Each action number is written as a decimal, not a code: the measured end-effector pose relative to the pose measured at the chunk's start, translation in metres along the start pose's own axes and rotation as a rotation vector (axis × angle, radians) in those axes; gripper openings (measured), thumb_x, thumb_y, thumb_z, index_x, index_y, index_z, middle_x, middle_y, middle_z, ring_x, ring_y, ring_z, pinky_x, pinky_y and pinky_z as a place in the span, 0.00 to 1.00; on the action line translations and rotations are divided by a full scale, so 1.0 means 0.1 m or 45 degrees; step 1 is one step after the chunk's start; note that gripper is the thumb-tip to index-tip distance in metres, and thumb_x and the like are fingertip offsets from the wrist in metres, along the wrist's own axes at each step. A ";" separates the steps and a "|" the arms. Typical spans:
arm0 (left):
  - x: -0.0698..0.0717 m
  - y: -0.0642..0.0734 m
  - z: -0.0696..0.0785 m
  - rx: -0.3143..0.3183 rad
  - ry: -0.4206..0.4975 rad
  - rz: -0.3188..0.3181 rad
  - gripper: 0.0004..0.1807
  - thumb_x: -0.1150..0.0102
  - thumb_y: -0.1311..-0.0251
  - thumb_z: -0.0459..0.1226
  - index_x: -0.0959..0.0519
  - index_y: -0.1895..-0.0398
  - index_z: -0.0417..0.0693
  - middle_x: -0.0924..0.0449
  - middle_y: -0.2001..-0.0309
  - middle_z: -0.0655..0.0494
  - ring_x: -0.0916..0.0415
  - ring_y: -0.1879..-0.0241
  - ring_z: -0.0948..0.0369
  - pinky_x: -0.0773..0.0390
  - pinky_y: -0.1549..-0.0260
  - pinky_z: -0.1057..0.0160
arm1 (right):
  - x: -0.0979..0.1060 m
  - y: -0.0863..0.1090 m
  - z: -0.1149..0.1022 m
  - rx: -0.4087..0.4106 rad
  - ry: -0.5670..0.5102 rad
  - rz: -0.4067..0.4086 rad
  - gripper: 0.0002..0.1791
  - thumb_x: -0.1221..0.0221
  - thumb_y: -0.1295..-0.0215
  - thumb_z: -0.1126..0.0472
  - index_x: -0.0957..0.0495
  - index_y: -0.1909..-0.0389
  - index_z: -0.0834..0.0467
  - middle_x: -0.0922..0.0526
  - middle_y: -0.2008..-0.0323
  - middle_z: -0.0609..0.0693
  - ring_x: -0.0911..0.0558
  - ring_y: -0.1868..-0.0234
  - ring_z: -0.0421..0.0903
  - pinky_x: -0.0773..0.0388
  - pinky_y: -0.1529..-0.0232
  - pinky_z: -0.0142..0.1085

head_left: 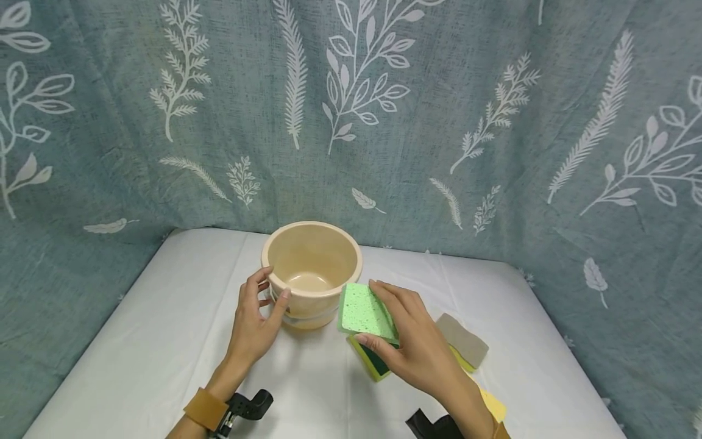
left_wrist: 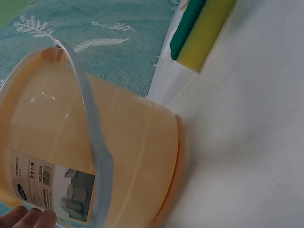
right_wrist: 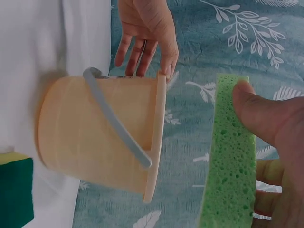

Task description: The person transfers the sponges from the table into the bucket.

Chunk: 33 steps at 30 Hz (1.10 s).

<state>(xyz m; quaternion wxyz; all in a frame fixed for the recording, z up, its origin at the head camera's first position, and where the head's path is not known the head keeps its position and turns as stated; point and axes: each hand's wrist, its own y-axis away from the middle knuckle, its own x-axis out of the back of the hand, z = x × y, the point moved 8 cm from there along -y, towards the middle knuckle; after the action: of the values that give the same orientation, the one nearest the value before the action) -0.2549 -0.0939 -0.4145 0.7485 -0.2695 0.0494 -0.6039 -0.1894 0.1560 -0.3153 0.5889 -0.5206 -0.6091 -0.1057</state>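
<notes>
A cream plastic bucket [head_left: 312, 317] with a grey handle [left_wrist: 88, 109] stands upright on the table; a printed label [left_wrist: 52, 185] shows on its side. My left hand [head_left: 258, 317] rests against the bucket's left side, thumb at the rim and fingers fairly straight along the outer wall, as the right wrist view shows. In my right hand [head_left: 411, 341] is a thick light-green sponge [head_left: 364, 311], pinched between thumb and fingers. It is raised in the air just right of the bucket's rim. Beneath it lies a yellow scouring sponge with a dark green pad [head_left: 370, 356].
Right of the right hand lies a grey-beige flat piece [head_left: 463, 338] over something yellow. Another yellow piece [head_left: 493, 405] is partly hidden by the right forearm. The white-covered table [head_left: 164, 341] ends at a blue-green leaf-patterned curtain [head_left: 230, 110] behind and at both sides.
</notes>
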 end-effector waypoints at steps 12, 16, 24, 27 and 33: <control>-0.01 0.01 0.00 -0.001 -0.033 0.004 0.31 0.40 0.29 0.40 0.37 0.27 0.41 0.34 0.35 0.35 0.31 0.37 0.43 0.19 0.48 0.42 | -0.13 -0.38 -0.06 0.068 0.011 0.038 0.43 0.29 0.38 0.45 0.33 0.26 0.56 0.28 0.32 0.56 0.29 0.33 0.54 0.23 0.40 0.53; -0.01 0.00 0.01 -0.007 -0.042 0.007 0.31 0.40 0.29 0.40 0.37 0.27 0.41 0.34 0.35 0.36 0.30 0.38 0.43 0.19 0.48 0.42 | -0.20 -0.49 -0.05 0.080 0.047 0.025 0.42 0.30 0.37 0.46 0.33 0.26 0.57 0.28 0.32 0.57 0.29 0.32 0.55 0.26 0.36 0.52; -0.04 0.00 -0.03 0.017 -0.022 -0.018 0.33 0.39 0.29 0.40 0.38 0.26 0.41 0.32 0.37 0.37 0.28 0.40 0.44 0.20 0.48 0.43 | -0.37 -0.69 -0.09 0.120 0.117 -0.028 0.40 0.34 0.32 0.44 0.35 0.25 0.58 0.28 0.32 0.58 0.29 0.33 0.57 0.26 0.38 0.55; -0.05 0.01 -0.03 0.018 -0.026 -0.027 0.33 0.39 0.29 0.40 0.38 0.26 0.41 0.32 0.37 0.38 0.28 0.40 0.44 0.20 0.49 0.44 | -0.42 -0.75 -0.10 0.132 0.131 -0.030 0.41 0.34 0.33 0.43 0.34 0.25 0.58 0.28 0.33 0.58 0.29 0.33 0.58 0.25 0.41 0.56; -0.04 0.00 0.00 -0.005 -0.036 -0.015 0.32 0.39 0.29 0.39 0.38 0.26 0.40 0.32 0.37 0.37 0.27 0.40 0.44 0.19 0.49 0.44 | -0.49 -0.83 -0.10 0.126 0.143 -0.037 0.42 0.32 0.34 0.43 0.33 0.26 0.59 0.28 0.32 0.59 0.28 0.34 0.58 0.24 0.44 0.57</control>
<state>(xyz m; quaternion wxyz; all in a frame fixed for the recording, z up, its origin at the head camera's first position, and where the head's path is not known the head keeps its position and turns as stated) -0.2557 -0.0906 -0.4156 0.7451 -0.2797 0.0385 -0.6042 -0.2576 0.0869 -0.3130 0.6455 -0.4752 -0.5871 -0.1132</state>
